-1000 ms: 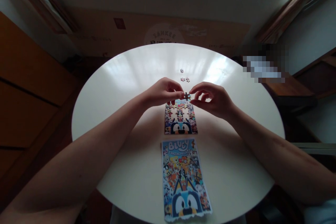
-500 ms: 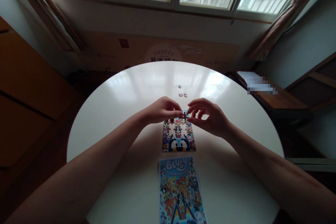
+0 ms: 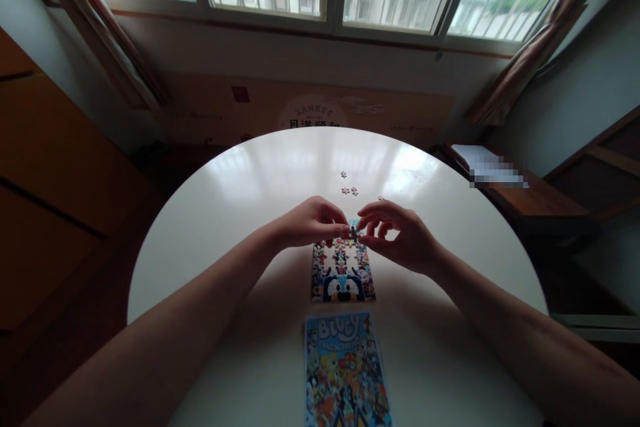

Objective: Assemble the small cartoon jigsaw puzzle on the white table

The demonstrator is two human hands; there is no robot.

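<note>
A small dark jigsaw piece (image 3: 354,233) is between my two hands, above the upper part of a partly filled jigsaw puzzle (image 3: 344,288). My left hand (image 3: 320,221) pinches the piece from the left with thumb and fingers. On the other side my right hand (image 3: 397,230) has its curled fingertips at the piece's right edge. The puzzle shows a blue dog's face at its bottom and pale gaps in the middle. My fingers cover part of its top rows.
Loose jigsaw pieces (image 3: 345,191) lie beyond my hands, and another piece (image 3: 381,199) is behind my right fingers. A colourful Bluey picture sheet (image 3: 345,360) lies nearer me on the round white table (image 3: 225,200). A wooden bench (image 3: 540,197) stands at the right.
The view has tilted slightly upward, so the table and hands sit lower in the picture. Both hands stay around the same piece, with little visible finger movement.
</note>
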